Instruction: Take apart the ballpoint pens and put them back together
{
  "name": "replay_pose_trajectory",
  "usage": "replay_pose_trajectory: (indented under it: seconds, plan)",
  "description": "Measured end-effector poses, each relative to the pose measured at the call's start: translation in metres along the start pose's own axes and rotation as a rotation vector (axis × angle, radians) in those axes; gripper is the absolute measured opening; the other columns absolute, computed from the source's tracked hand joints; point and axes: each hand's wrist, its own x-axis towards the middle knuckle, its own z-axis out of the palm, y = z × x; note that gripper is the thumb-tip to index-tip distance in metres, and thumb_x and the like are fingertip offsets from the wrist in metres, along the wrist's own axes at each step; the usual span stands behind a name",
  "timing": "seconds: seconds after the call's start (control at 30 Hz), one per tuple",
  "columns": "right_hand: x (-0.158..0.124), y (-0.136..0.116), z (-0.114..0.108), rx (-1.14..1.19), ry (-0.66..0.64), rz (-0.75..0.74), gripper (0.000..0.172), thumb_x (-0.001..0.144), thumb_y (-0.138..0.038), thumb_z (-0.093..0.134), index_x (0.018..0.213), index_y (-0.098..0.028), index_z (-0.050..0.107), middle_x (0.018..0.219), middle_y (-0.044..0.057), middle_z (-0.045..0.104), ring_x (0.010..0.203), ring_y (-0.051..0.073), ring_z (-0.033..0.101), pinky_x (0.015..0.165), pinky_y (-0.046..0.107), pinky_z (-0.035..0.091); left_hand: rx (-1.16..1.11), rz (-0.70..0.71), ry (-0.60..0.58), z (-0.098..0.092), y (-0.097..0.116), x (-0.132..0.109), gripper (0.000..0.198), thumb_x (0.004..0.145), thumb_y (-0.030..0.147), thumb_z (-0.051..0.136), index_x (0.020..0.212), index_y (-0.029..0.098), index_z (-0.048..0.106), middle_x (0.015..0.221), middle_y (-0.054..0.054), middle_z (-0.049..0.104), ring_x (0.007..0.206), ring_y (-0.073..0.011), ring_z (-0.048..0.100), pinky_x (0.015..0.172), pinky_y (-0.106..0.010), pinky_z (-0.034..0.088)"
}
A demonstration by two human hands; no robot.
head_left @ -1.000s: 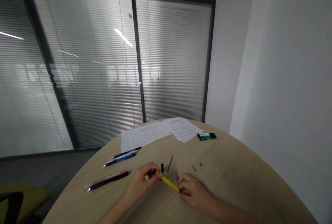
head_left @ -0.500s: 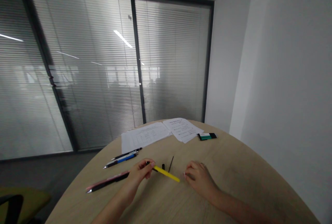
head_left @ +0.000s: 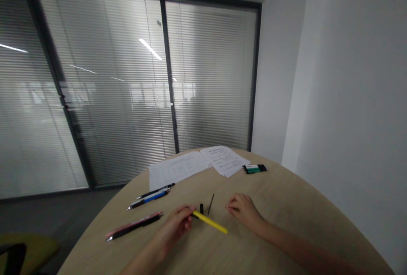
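Observation:
My left hand [head_left: 176, 224] pinches one end of a yellow pen [head_left: 210, 221], whose other end points right and toward me. Some dark part shows beside the fingers on that pen. My right hand [head_left: 243, 209] hovers to the right, thumb and fingers pressed together; a tiny pale spot shows at the fingertips, too small to name. Between the hands, a small black cap-like piece [head_left: 201, 209] and a thin dark rod [head_left: 211, 204], like a pen refill, lie on the wooden table [head_left: 286, 224].
Left of my left hand lie a pink pen and a black pen [head_left: 135, 226]. Beyond them are a blue pen [head_left: 149, 198] and more pens. Printed sheets [head_left: 222, 162] cover the far side, with a black-and-green pack [head_left: 255, 169] beside them. A chair [head_left: 28, 247] stands at lower left.
My left hand has moved right and slightly toward me with the yellow pen. My right hand has shifted slightly away from me, its fingers still together.

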Motion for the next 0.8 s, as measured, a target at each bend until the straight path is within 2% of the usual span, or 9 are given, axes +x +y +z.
replay_pose_trajectory:
  seconds: [0.27, 0.43, 0.6, 0.8]
  plan:
    - [-0.001, -0.003, -0.003, -0.029, -0.035, -0.005, 0.014, 0.074, -0.022, 0.056, 0.082, -0.025, 0.068, 0.086, 0.001, 0.062, 0.087, 0.016, 0.051, 0.080, 0.029, 0.032, -0.001, -0.003, -0.034, -0.004, -0.003, 0.007, 0.025, 0.050, 0.031, 0.074, 0.059, 0.013, 0.059, 0.044, 0.008, 0.045, 0.038, -0.0027, 0.037, 0.040, -0.016, 0.026]
    - [0.002, -0.010, -0.009, -0.049, -0.062, -0.081, 0.030, 0.072, -0.015, 0.054, 0.100, -0.024, 0.062, 0.097, 0.003, 0.060, 0.094, 0.017, 0.049, 0.084, 0.029, 0.031, 0.006, -0.005, -0.015, -0.003, -0.003, 0.006, 0.027, 0.049, 0.031, 0.075, 0.060, 0.013, 0.059, 0.043, 0.008, 0.045, 0.038, -0.0026, 0.037, 0.041, -0.015, 0.026]
    - [0.010, -0.028, -0.010, -0.142, -0.149, -0.208, 0.018, 0.077, -0.019, 0.052, 0.091, -0.023, 0.063, 0.095, 0.002, 0.061, 0.093, 0.016, 0.049, 0.082, 0.029, 0.032, 0.010, -0.022, -0.023, -0.002, -0.003, 0.004, 0.026, 0.049, 0.030, 0.075, 0.057, 0.014, 0.057, 0.043, 0.008, 0.045, 0.039, -0.0030, 0.038, 0.041, -0.015, 0.027]
    - [0.021, -0.044, -0.004, -0.356, -0.234, -0.314, 0.016, 0.080, -0.015, 0.048, 0.084, -0.016, 0.064, 0.086, 0.007, 0.063, 0.084, 0.019, 0.053, 0.071, 0.027, 0.036, 0.006, -0.023, -0.056, -0.003, -0.006, 0.006, 0.028, 0.049, 0.032, 0.076, 0.060, 0.013, 0.058, 0.042, 0.008, 0.047, 0.038, -0.0028, 0.038, 0.041, -0.015, 0.026]
